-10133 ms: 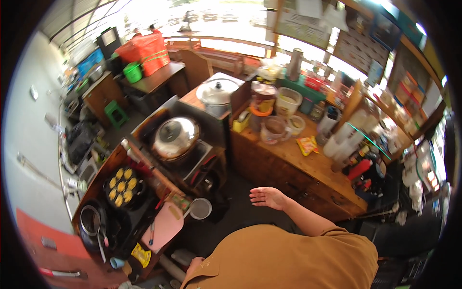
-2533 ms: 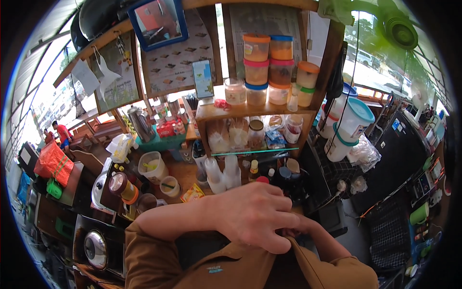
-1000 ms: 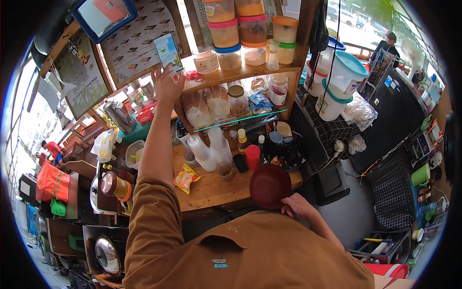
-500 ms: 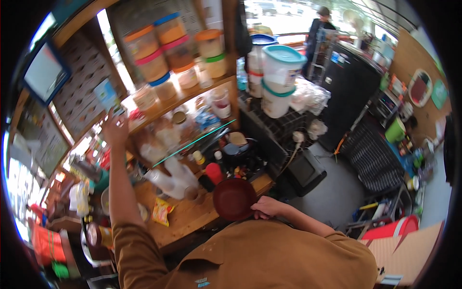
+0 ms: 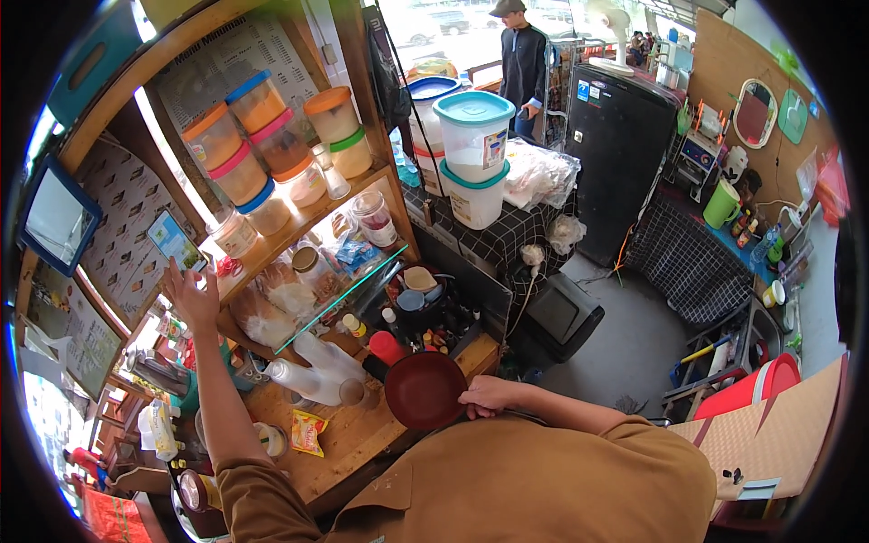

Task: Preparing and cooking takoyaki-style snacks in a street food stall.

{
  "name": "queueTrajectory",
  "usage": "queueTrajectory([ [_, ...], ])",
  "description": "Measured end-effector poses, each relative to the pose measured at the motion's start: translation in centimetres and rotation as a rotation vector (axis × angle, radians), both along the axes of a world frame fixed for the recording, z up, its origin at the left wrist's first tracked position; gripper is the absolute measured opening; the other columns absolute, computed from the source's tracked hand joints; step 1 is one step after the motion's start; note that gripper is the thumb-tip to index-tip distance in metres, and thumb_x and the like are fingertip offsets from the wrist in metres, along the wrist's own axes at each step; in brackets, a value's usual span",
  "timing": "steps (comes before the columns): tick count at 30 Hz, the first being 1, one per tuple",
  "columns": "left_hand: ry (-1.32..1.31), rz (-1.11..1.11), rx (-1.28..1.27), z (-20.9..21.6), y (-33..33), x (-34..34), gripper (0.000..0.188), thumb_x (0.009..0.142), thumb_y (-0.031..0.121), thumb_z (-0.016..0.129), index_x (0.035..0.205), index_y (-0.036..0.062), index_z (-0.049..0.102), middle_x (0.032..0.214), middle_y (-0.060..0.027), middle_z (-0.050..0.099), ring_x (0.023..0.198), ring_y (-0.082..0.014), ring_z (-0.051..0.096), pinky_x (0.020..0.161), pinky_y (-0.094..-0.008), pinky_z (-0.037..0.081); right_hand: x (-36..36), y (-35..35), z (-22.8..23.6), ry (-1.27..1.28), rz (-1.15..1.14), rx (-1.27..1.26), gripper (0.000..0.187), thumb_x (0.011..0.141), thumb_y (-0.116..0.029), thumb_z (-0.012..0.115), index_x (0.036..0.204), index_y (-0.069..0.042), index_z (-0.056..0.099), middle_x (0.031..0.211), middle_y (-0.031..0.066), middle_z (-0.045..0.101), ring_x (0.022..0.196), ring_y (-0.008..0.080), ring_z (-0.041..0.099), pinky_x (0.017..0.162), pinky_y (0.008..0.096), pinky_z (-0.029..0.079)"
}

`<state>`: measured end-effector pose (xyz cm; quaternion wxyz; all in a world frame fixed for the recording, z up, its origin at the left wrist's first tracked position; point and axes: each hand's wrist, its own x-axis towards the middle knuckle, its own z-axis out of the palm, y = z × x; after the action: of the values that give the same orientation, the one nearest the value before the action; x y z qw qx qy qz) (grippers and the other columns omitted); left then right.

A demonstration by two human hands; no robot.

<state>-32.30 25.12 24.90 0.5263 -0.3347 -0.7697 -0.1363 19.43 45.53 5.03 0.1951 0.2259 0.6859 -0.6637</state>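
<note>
R. hand [image 5: 489, 395] is gripping dark-red pan [image 5: 424, 389] at its right side, fingers clamped; pan is overlapping counter [image 5: 358, 436] edge in view, nr. clear plastic cups [image 5: 303, 380] & red bottle [image 5: 387, 347]. L. hand [image 5: 193, 300] is sitting at phone [image 5: 175, 239] nr. shelf [image 5: 306, 223] end, fingers apart; contact: can't tell. Poss. risks: one-sided grip slackening, pan tipping; careless swing knocking cups; fingertips nudging phone, toppling it.

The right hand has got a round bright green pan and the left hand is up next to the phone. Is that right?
Not quite: the pan is dark red, not bright green. The head view shows it in the right hand. The rest is right: the left hand is up next to the phone.
</note>
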Motion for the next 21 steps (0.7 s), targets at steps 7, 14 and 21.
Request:
queueTrajectory([
  [7,0.011,-0.056,-0.045,-0.2,-0.7,-0.3,0.038,0.089,0.028,0.068,0.064,0.0027,0.056,0.136,-0.0182,0.06,0.13,-0.0431,0.048,0.112,-0.052,0.034,0.1,0.0,-0.4,-0.02,0.008,-0.037,0.044,0.096,-0.033,0.053,0.075,0.002,0.07,0.05,0.0015,0.055,0.046,0.0117,0.052,0.046,0.0284,0.04],
  [14,-0.013,-0.031,-0.023,-0.2,-0.6,-0.4,0.036,0.084,0.027,0.073,0.064,0.0011,0.057,0.137,-0.0237,0.057,0.128,-0.045,0.048,0.109,-0.0524,0.037,-0.4,0.2,0.0,-0.074,0.005,-0.057,0.042,0.095,-0.033,0.055,0.073,0.001,0.07,0.049,0.0022,0.054,0.045,0.0125,0.052,0.045,0.0276,0.041],
  [21,-0.003,-0.051,0.016,0.3,0.1,0.7,0.034,0.081,0.027,0.074,0.064,0.001,0.06,0.135,-0.0222,0.059,0.125,-0.0428,0.051,0.109,-0.051,0.038,0.0,0.4,0.1,-0.156,-0.051,-0.026,0.04,0.094,-0.03,0.056,0.071,-0.001,0.07,0.049,0.0007,0.055,0.042,0.0107,0.047,0.042,0.0257,0.035],
])
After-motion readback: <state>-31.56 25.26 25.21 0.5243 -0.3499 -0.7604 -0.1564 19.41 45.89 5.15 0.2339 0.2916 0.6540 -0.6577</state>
